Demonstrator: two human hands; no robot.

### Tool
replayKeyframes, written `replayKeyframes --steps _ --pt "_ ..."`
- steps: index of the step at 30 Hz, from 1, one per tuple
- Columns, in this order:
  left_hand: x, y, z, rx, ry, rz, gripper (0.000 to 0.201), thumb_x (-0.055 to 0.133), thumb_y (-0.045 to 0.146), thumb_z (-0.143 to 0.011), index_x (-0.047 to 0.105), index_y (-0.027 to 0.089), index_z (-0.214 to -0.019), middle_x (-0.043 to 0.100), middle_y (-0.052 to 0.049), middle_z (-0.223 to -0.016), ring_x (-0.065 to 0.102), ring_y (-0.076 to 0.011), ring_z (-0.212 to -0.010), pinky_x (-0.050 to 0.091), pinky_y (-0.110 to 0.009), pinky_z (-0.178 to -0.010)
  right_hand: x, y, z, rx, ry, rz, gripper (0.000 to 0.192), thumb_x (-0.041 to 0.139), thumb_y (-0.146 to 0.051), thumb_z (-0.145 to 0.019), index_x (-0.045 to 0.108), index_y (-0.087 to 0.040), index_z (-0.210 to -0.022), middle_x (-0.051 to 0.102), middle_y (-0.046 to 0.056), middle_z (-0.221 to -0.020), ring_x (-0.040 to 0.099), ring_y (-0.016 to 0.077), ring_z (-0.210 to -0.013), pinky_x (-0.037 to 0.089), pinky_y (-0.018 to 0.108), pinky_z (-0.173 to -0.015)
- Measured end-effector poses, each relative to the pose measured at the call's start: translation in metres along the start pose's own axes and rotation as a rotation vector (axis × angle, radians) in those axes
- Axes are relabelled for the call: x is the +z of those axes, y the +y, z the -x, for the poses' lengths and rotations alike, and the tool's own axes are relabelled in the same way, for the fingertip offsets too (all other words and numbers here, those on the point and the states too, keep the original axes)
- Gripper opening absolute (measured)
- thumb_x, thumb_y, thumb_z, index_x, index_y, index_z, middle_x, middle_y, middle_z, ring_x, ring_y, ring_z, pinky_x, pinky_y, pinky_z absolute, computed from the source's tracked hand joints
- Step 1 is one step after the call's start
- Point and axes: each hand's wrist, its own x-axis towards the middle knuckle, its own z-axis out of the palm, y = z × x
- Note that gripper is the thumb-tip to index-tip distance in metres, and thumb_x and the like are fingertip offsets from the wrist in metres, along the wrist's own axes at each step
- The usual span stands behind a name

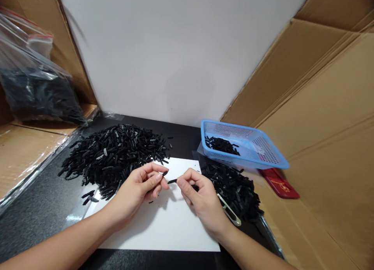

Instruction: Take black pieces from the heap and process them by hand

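Over the white sheet (160, 231), my left hand (143, 184) pinches a small black strip (165, 173) between thumb and forefinger. My right hand (198, 192) is closer to the right pile and grips another thin black strip (172, 181), its end pointing at the left fingers. The two strips are close together but look apart. A pale, looped metal tool (232, 215) sticks out from behind my right hand; whether that hand holds it or it lies on the pile, I cannot tell.
A large heap of black strips (117, 149) lies left, a smaller pile (236, 188) right. Behind that stands a blue perforated basket (271, 161) with black pieces inside. Nearby lie a red packet (280, 184) and, far left, a clear zip bag (41, 90). Cardboard walls (321, 106) flank the table.
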Motion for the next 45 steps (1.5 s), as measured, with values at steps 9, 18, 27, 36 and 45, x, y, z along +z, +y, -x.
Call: replayKeyframes --steps 9,18,27,36,45 --pt "-0.0007 -0.0020 0.0014 -0.052 -0.017 -0.022 0.024 0.073 0.033 -0.080 0.064 0.017 -0.096 0.056 0.005 -0.062 0.036 -0.0062 -0.053 0.020 -0.020 -0.049 0.0019 0.0000 -0.0005 0.097 -0.022 -0.220 0.031 0.068 -0.037 -0.085 0.051 -0.019 -0.068 0.041 -0.009 -0.046 0.025 0.0048 -0.041 0.016 0.018 -0.039" --pt "0.0013 -0.0008 -0.0001 -0.009 -0.017 -0.163 0.028 0.069 0.042 -0.082 0.063 0.015 -0.076 0.065 0.001 -0.066 0.036 -0.0074 -0.051 0.022 -0.022 -0.050 -0.0070 -0.0056 -0.0041 0.212 -0.171 -0.661 0.028 0.059 -0.038 -0.084 0.047 -0.020 -0.066 0.055 -0.005 -0.052 0.021 0.0033 -0.033 0.013 0.017 -0.033" --pt "0.0015 0.0001 0.0012 -0.002 -0.039 -0.168 0.027 0.068 0.041 -0.082 0.063 0.016 -0.074 0.072 -0.004 -0.073 0.039 -0.0092 -0.052 0.023 -0.023 -0.051 -0.0050 -0.0002 -0.0010 -0.214 0.063 0.249 0.013 0.065 -0.027 -0.085 0.074 -0.022 -0.093 0.057 -0.003 -0.061 0.051 0.0143 -0.058 0.042 0.027 -0.060" --pt "0.0040 0.0009 0.0033 0.031 -0.032 -0.087 0.010 0.059 0.020 -0.081 0.062 0.018 -0.090 0.065 0.001 -0.070 0.034 -0.0092 -0.054 0.023 -0.024 -0.052 -0.0046 -0.0021 -0.0007 -0.217 0.082 0.230 0.011 0.065 -0.025 -0.084 0.076 -0.021 -0.085 0.065 0.000 -0.065 0.053 0.0155 -0.059 0.043 0.028 -0.059" --pt "-0.0015 -0.0008 -0.0005 0.036 -0.015 -0.040 0.026 0.074 0.032 -0.078 0.059 0.020 -0.095 0.062 0.003 -0.072 0.046 -0.0081 -0.054 0.028 -0.022 -0.053 -0.0012 0.0000 -0.0021 -0.008 0.111 -0.032 0.023 0.070 -0.040 -0.081 0.065 -0.019 -0.073 0.045 -0.007 -0.050 0.033 0.0084 -0.043 0.026 0.022 -0.040"
